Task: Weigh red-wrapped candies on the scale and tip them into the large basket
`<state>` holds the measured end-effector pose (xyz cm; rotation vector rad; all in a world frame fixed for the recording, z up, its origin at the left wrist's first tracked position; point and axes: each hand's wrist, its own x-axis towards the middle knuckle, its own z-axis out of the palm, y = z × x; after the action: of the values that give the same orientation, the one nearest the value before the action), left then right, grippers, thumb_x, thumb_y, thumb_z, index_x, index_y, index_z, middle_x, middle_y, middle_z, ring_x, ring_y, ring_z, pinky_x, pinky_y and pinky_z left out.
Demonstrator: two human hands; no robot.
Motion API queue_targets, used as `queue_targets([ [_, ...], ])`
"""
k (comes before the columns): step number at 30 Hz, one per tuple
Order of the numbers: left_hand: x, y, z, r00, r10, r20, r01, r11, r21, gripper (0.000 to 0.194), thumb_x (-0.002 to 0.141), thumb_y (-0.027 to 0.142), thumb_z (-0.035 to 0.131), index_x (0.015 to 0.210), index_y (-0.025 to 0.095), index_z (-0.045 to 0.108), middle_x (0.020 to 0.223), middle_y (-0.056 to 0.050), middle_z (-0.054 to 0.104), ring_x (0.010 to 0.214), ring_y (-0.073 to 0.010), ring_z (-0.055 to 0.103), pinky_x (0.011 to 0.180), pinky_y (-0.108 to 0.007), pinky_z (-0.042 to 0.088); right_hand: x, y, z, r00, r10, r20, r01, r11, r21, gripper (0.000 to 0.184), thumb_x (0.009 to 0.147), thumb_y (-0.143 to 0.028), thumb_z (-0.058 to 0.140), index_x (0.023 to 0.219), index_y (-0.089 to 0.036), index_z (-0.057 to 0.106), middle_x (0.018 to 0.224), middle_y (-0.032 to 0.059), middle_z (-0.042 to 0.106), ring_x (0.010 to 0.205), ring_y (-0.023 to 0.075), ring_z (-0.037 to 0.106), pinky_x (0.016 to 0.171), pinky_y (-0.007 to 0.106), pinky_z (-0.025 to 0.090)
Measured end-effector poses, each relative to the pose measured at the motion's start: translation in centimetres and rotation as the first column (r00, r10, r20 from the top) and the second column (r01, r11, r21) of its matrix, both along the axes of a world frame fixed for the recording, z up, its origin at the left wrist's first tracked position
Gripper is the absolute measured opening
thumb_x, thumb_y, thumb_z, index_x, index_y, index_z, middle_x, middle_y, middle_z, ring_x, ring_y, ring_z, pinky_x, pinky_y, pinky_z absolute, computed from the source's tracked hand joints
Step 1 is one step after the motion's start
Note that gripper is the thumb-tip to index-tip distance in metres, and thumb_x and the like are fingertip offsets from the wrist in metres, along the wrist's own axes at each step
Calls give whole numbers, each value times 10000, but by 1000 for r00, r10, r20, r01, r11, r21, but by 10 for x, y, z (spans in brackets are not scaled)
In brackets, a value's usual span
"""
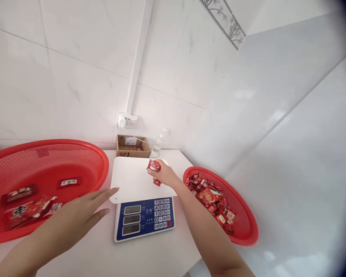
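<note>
Two red packets are held in the right hand — its grip narrowed around them — over the white pan of a scale; whether the pan is touched cannot be told. The left hand is held wide, with nothing gripped, by the pan's left edge. More packets are heaped in the right basket; a few are scattered in the left basket. Behind the scale, a cardboard box and a clear bottle are set on the desk.

Red packet in right fingers
</note>
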<state>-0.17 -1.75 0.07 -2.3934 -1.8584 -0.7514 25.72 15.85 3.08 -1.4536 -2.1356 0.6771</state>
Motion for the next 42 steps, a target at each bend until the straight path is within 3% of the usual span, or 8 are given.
queue_targets([
  [8,-5,-3,2,998,-24,-65,19,996,-86,511,905,476,403,1402,408,303,1346,15,546,1156,-237,579,871,-329,528,-32,3,-1,991,-35,128,31,999,32,274,847,-466,469,905,-256,634,889,27,687,853,192,618,762,310,439],
  [16,-5,-4,4,996,-15,-90,-2,982,-191,516,912,510,345,1412,438,241,1397,44,487,1209,-242,537,871,-377,538,-10,12,-11,997,-17,-70,13,998,-54,331,777,-341,605,1089,-231,624,1154,47,640,1040,182,591,912,308,443],
  [19,-5,-5,4,997,-13,-82,-3,980,-197,517,911,510,345,1412,450,227,1401,55,481,1196,-239,548,864,-377,541,-1,15,-20,995,-51,-86,42,993,-108,397,763,-257,600,1156,-198,599,1203,88,610,958,190,630,825,316,511],
  [23,-5,-5,2,997,-24,-74,11,986,-166,520,906,495,378,1408,428,264,1376,33,513,1178,-247,562,854,-365,541,6,19,-23,983,-107,-148,85,985,-147,431,815,-212,496,1245,-187,522,1106,84,639,788,147,660,649,270,563],
  [28,-6,-5,2,998,-28,-59,19,988,-154,523,904,495,387,1409,414,277,1342,7,550,1166,-247,572,929,-383,501,8,17,-21,982,-88,-168,67,990,-125,415,826,-165,466,1237,-176,526,998,53,677,863,150,658,779,308,557],
  [32,-6,-7,4,997,-37,-65,27,989,-145,530,901,496,391,1411,407,277,1331,-3,560,1155,-255,579,911,-383,510,4,8,-26,995,-55,-81,56,998,4,434,830,-214,514,1262,-188,546,1306,95,557,1250,215,467,1078,411,332],
  [37,-4,-8,5,998,-25,-55,15,985,-175,524,901,495,388,1407,414,280,1319,5,570,1145,-251,587,895,-380,522,-16,-20,-26,967,139,215,-160,984,82,521,888,-507,431,1371,-312,444,1538,52,238,1428,304,25,1108,581,92],
  [42,-3,-9,8,999,-22,-47,11,974,-227,506,909,497,363,1403,430,277,1361,15,530,1192,-250,551,877,-381,535,-30,-33,-26,907,217,361,-234,972,3,527,906,-556,346,1386,-347,408,1521,24,286,1419,322,100,1084,620,27],
])
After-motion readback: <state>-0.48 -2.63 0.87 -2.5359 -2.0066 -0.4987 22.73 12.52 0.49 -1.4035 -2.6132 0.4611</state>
